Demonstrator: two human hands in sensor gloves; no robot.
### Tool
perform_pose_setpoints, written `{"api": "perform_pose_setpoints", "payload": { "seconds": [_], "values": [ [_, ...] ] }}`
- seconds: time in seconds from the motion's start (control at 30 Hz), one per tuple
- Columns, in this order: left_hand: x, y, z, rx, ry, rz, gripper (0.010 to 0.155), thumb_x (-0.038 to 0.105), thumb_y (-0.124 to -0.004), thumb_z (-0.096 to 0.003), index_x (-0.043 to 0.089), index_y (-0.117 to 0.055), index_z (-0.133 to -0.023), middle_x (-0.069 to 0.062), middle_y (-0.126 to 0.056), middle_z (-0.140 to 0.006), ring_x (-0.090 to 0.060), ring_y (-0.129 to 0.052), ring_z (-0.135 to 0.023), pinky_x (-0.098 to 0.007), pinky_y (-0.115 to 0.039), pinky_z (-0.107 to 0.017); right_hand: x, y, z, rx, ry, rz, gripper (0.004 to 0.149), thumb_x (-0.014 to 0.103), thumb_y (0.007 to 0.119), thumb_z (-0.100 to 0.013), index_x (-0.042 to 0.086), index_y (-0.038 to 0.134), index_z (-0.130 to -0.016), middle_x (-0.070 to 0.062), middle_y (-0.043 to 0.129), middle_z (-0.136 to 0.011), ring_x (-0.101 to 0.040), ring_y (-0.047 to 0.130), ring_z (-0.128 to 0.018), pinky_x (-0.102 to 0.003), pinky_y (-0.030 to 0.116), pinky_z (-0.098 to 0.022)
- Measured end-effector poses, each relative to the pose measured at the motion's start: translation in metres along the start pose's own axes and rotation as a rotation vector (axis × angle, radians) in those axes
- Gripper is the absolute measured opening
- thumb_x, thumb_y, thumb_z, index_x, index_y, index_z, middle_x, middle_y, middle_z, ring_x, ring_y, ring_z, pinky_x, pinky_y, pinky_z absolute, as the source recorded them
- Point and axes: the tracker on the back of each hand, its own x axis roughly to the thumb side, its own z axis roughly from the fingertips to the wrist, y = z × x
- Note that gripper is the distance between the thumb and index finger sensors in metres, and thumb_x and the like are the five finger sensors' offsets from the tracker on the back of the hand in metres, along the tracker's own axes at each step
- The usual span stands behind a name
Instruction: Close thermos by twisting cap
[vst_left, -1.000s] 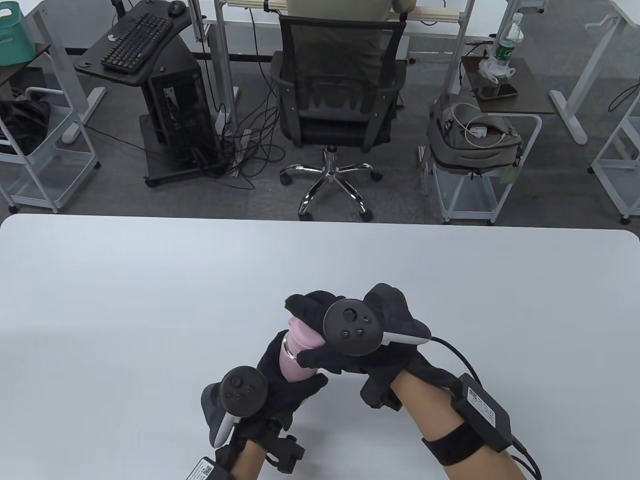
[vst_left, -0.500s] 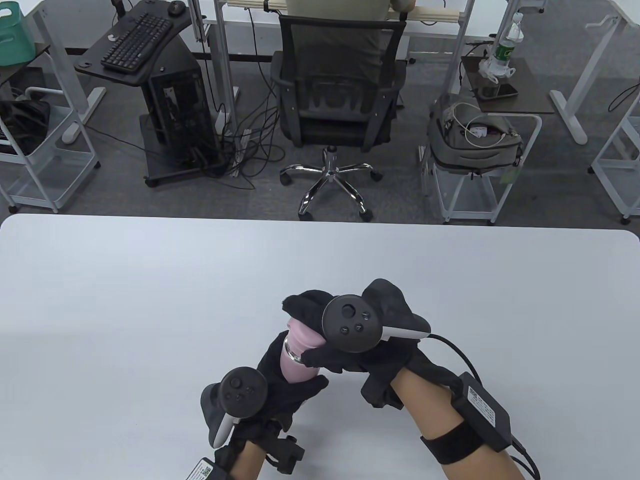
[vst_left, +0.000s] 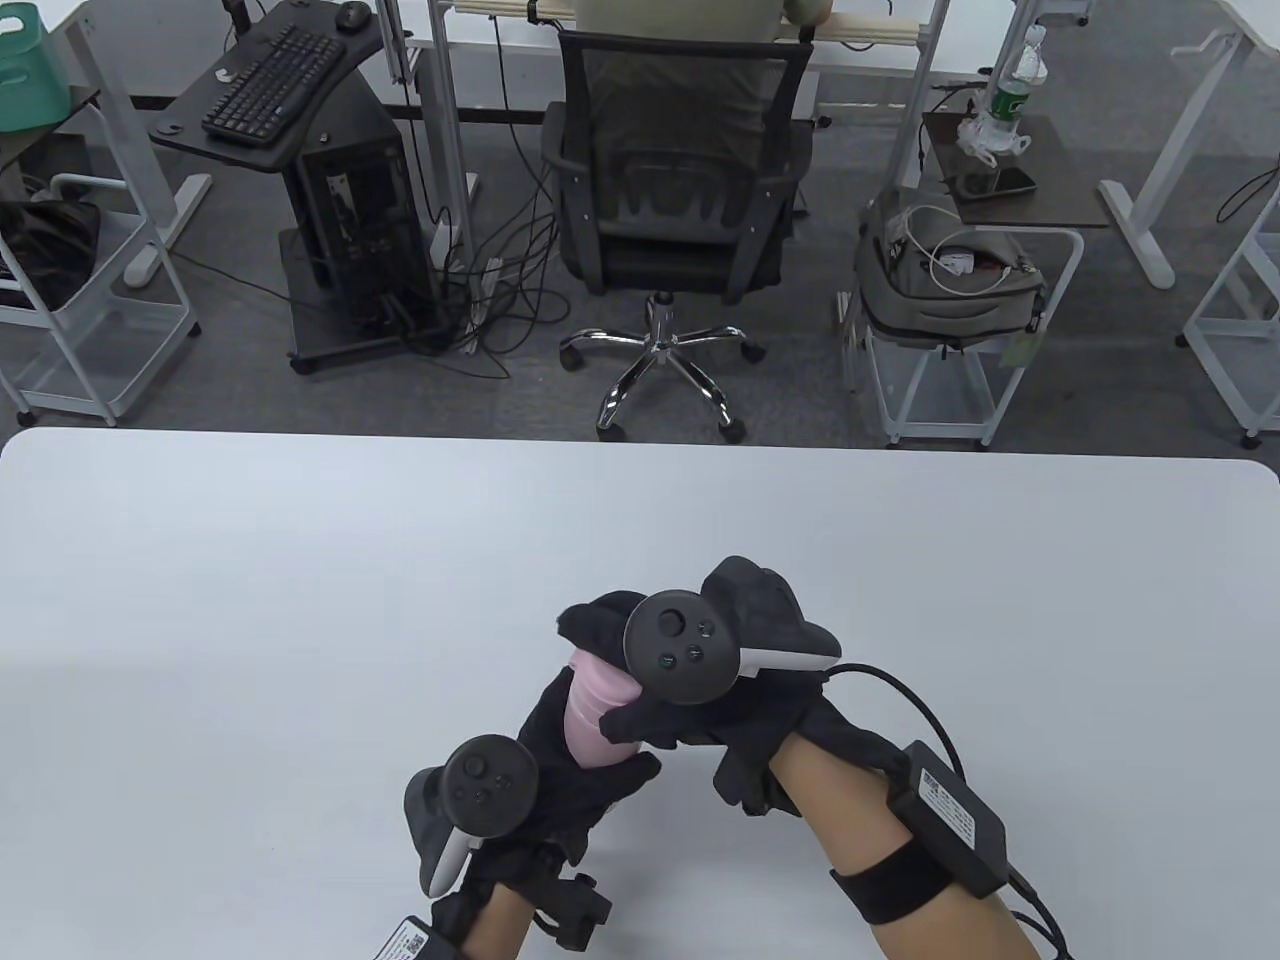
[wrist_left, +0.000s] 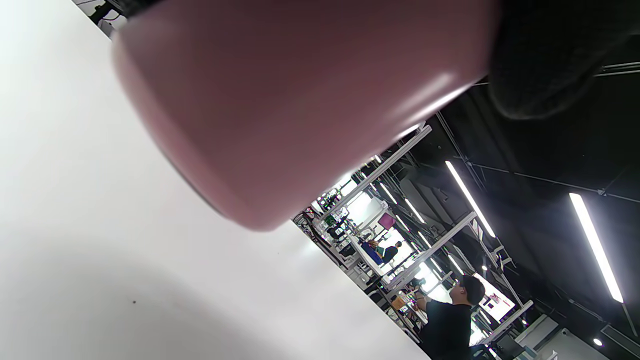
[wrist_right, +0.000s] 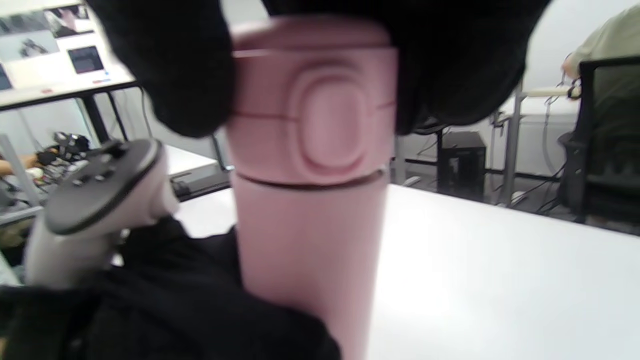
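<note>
- Thermos: left hand fingers grip its body above the bench.
- Cap: right hand fingers grip it, seated nearly flush.
- Twisting step; next likely a final tightening turn.

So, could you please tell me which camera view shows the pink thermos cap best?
The right wrist view: the pink plastic cap fills the frame's centre, its oval button and the seam above the pink thermos body visible. The table view shows only a sliver of cap between gloves. The left wrist view shows just the body's blurred lower end.
</note>
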Motion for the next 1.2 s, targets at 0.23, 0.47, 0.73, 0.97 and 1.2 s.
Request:
{"api": "perform_pose_setpoints", "payload": {
  "seconds": [0.23, 0.47, 0.73, 0.97, 1.2],
  "values": [
    [0.000, 0.000, 0.000, 0.011, 0.011, -0.008, 0.117, 0.079, -0.080, -0.0241, 0.029, -0.020, -0.112, -0.011, -0.043, -0.116, -0.036, -0.056, -0.102, -0.051, -0.066, -0.072, 0.010, 0.004, -0.002, -0.085, 0.140, 0.205, 0.085, 0.061, 0.071, -0.058, -0.001, 0.056, -0.114, -0.022, 0.086, -0.092, -0.031, 0.101, -0.067, -0.045, 0.088, -0.048],
    [0.000, -0.001, -0.001, 0.003, 0.007, -0.019, 0.117, 0.078, -0.080, -0.0240, 0.029, -0.020, -0.112, -0.011, -0.043, -0.116, -0.036, -0.056, -0.102, -0.051, -0.065, -0.072, 0.015, 0.005, -0.004, -0.065, 0.246, 0.328, 0.092, 0.072, 0.055, -0.056, 0.000, 0.059, -0.114, -0.015, 0.096, -0.077, -0.026, 0.102, -0.050, -0.042, 0.088, -0.037],
    [-0.003, -0.001, -0.002, -0.004, 0.008, -0.010, 0.117, 0.078, -0.080, -0.0238, 0.029, -0.020, -0.112, -0.011, -0.043, -0.116, -0.035, -0.056, -0.103, -0.051, -0.065, -0.072, 0.000, -0.012, 0.003, 0.110, -0.064, 0.083, 0.091, 0.040, 0.090, -0.049, 0.024, 0.032, -0.117, -0.025, 0.032, -0.124, -0.065, 0.058, -0.105, -0.082, 0.061, -0.064],
    [-0.002, -0.002, -0.002, -0.018, -0.001, -0.022, 0.117, 0.078, -0.080, -0.0237, 0.030, -0.020, -0.112, -0.010, -0.043, -0.117, -0.035, -0.056, -0.103, -0.051, -0.065, -0.072, 0.001, -0.004, 0.000, 0.170, -0.068, 0.190, 0.082, 0.027, 0.088, -0.052, 0.030, 0.036, -0.114, -0.014, 0.045, -0.123, -0.051, 0.072, -0.105, -0.074, 0.066, -0.068],
    [-0.002, -0.003, -0.002, -0.025, -0.004, -0.023, 0.117, 0.078, -0.081, -0.0236, 0.030, -0.021, -0.112, -0.010, -0.043, -0.117, -0.035, -0.056, -0.103, -0.051, -0.066, -0.072, 0.000, -0.006, -0.003, 0.188, -0.061, 0.176, 0.078, 0.030, 0.088, -0.051, 0.028, 0.043, -0.114, -0.015, 0.057, -0.119, -0.047, 0.078, -0.101, -0.066, 0.071, -0.070]
  ]
}}
